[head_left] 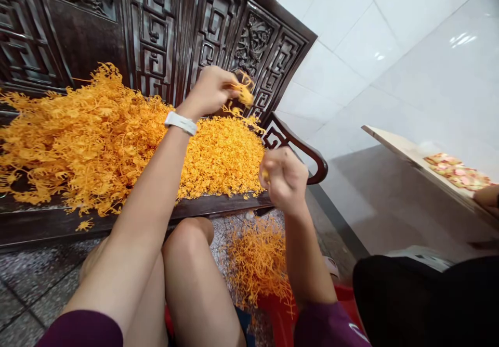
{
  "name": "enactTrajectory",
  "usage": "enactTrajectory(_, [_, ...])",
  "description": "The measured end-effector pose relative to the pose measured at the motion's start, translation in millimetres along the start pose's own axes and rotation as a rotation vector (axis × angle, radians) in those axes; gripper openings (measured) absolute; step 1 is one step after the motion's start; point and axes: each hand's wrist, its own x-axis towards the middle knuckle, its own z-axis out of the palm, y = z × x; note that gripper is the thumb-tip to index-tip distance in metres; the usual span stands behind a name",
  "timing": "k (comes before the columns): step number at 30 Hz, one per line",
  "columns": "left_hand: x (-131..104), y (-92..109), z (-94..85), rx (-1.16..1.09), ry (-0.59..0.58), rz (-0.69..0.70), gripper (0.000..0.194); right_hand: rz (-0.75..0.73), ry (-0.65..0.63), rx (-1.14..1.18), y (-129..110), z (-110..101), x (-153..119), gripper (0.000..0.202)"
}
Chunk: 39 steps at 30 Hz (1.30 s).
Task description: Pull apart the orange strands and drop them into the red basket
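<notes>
The left hand (212, 91) pinches a small yellow-orange tangle of thin, curling plastic-looking pieces (245, 93) in its fingertips, raised above the right part of the tabletop, while the right hand (286, 178), lower down and closer to the body, is curled nearly into a fist with a small yellow bit (265, 175) showing between the fingers; the two hands are apart, and blur hides exactly how the right one grips. The step in hand looks like handling single pieces from the heaps, one in each hand; moving such a tangle would call for a light pinch and a clear lift, since the thin arms seem apt to catch on one another. Below the left hand, and just left of the right hand, lies a low heap of small yellow-orange pieces (224, 157) on the dark, glossy wooden tabletop (218, 205); to its left, partly behind the left forearm, a taller heap of long-limbed orange pieces (97, 139) spreads against the carved dark wooden backrest (156, 35). One loose orange clump (84, 225) sits near the front edge. Between the right knee and the right forearm, down below the tabletop, is a mass of long, thin orange strands (259, 258), beside a red plastic object (278, 321) whose full shape is hidden
</notes>
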Motion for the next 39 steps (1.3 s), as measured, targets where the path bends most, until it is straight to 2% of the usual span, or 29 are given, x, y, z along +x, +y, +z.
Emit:
enactTrajectory(2, [4.0,-21.2,-23.0,-0.013,0.119,0.006,0.023,-0.035,-0.276,0.105,-25.0,-5.7,-7.8,0.020])
enactTrajectory(4, [5.8,-31.6,-40.6,-0.003,0.171,0.013,0.036,-0.033,-0.723,0.250,-42.1,-15.2,-7.8,0.012])
enactTrajectory(5, [5.7,-32.5,-46.0,0.008,0.175,0.009,0.041,-0.048,-0.977,0.329,-44.7,-20.0,-5.1,0.008])
enactTrajectory(6, [5.0,-31.1,-48.9,0.025,0.157,0.003,0.045,-0.072,-1.163,0.417,-42.3,-24.1,-1.1,0.005])
enactTrajectory(7, [4.0,-27.8,-49.6,0.042,0.127,-0.003,0.046,-0.097,-1.199,0.529,-34.6,-27.1,4.0,0.005])
enactTrajectory(8, [2.6,-23.6,-48.7,0.057,0.092,-0.009,0.046,-0.089,-1.071,0.646,-22.2,-28.8,9.5,0.012])
enactTrajectory(9, [1.2,-18.8,-46.7,0.069,0.054,-0.016,0.045,-0.029,-0.819,0.753,-6.1,-29.1,15.2,0.020])
enactTrajectory(10, [-0.3,-14.1,-44.3,0.076,0.024,-0.021,0.043,0.086,-0.395,0.848,12.0,-28.3,20.7,0.032])
enactTrajectory(11, [-1.7,-9.5,-42.0,0.074,0.005,-0.022,0.041,0.277,-0.035,0.847,30.3,-26.7,25.7,0.033])
enactTrajectory(12, [-2.9,-5.4,-40.2,0.065,-0.004,-0.021,0.039,0.478,0.208,0.854,47.0,-24.4,29.6,0.027])
enactTrajectory(13, [-3.9,-1.6,-38.9,0.052,-0.008,-0.015,0.038,0.647,0.420,0.883,60.8,-21.8,32.2,0.022])
enactTrajectory(14, [-4.6,1.7,-38.3,0.037,-0.016,-0.004,0.036,0.786,0.555,0.910,71.0,-18.7,33.3,0.018])
enactTrajectory(15, [-5.2,4.8,-38.1,0.018,-0.027,0.012,0.035,0.873,0.629,0.951,77.4,-15.4,32.9,0.015])
enactTrajectory(17, [-5.7,10.3,-38.1,-0.022,-0.068,0.036,0.032,0.904,0.619,1.000,81.1,-8.2,28.8,0.008])
enactTrajectory(19, [-6.0,15.2,-36.8,-0.034,-0.123,0.034,0.031,0.825,0.496,0.930,79.1,-1.4,25.1,0.011])
enactTrajectory(21, [-6.6,19.6,-32.7,-0.010,-0.164,0.016,0.031,0.695,0.402,0.747,78.2,3.4,27.1,0.022])
enactTrajectory(25, [-9.7,26.6,-17.7,0.045,-0.245,0.007,0.026,0.442,0.370,0.321,84.6,6.0,45.2,0.053])
enactTrajectory(29, [-12.6,26.9,-2.3,0.045,-0.325,0.020,0.016,0.516,0.222,0.280,82.9,15.1,52.8,0.067])
enactTrajectory(34, [-12.3,20.1,8.6,0.078,-0.381,0.017,0.014,0.588,0.174,0.286,72.8,35.7,44.7,0.054])
enactTrajectory(39, [-11.1,15.4,14.1,0.056,-0.378,0.009,0.016,0.471,0.163,0.186,81.0,44.8,45.6,0.039])
